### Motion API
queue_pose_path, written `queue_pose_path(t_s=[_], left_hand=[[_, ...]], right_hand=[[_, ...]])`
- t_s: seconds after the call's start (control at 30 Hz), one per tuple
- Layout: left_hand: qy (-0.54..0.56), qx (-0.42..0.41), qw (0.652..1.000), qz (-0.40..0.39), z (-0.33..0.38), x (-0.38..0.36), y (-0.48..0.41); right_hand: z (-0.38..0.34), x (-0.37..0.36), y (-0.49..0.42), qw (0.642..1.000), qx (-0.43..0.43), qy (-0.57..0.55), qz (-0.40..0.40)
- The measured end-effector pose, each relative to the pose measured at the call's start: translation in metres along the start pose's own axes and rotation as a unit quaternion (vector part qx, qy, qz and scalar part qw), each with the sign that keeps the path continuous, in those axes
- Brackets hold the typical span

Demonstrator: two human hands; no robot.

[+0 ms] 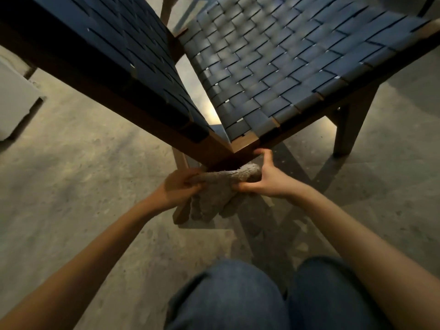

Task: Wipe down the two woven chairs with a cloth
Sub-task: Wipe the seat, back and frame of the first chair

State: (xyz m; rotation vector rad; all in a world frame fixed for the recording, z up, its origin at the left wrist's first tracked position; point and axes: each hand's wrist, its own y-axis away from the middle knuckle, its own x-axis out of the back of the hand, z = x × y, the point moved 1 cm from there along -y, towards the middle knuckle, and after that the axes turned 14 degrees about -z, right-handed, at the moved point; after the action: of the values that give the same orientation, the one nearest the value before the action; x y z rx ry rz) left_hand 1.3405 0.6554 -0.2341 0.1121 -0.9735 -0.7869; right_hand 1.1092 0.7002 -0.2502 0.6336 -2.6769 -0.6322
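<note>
Two woven chairs with dark blue strap seats and brown wooden frames stand in front of me, their near corners meeting. The left chair (114,51) is in shadow; the right chair (285,58) catches light. A grey fluffy cloth (214,189) hangs just below the meeting corners. My left hand (181,186) grips its left end. My right hand (264,177) grips its right end, with the index finger raised to touch the right chair's wooden corner.
The floor (83,175) is speckled concrete. A pale block or box (14,101) sits at the far left. The right chair's dark leg (345,129) stands to the right. My knees in blue jeans (262,296) fill the bottom middle.
</note>
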Motion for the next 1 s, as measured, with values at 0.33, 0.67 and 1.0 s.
queue_pose_path(t_s=[0.33, 0.67, 1.0], left_hand=[[0.079, -0.041, 0.992, 0.091, -0.056, 0.004, -0.009], [0.208, -0.071, 0.949, 0.225, -0.067, -0.005, -0.021], [0.249, -0.223, 0.923, 0.192, -0.042, -0.037, -0.038]], right_hand=[[0.02, -0.001, -0.052, 0.983, -0.122, 0.094, -0.097], [0.046, -0.041, -0.057, 0.991, -0.045, -0.126, 0.02], [0.027, -0.108, -0.084, 0.861, 0.169, -0.416, 0.239]])
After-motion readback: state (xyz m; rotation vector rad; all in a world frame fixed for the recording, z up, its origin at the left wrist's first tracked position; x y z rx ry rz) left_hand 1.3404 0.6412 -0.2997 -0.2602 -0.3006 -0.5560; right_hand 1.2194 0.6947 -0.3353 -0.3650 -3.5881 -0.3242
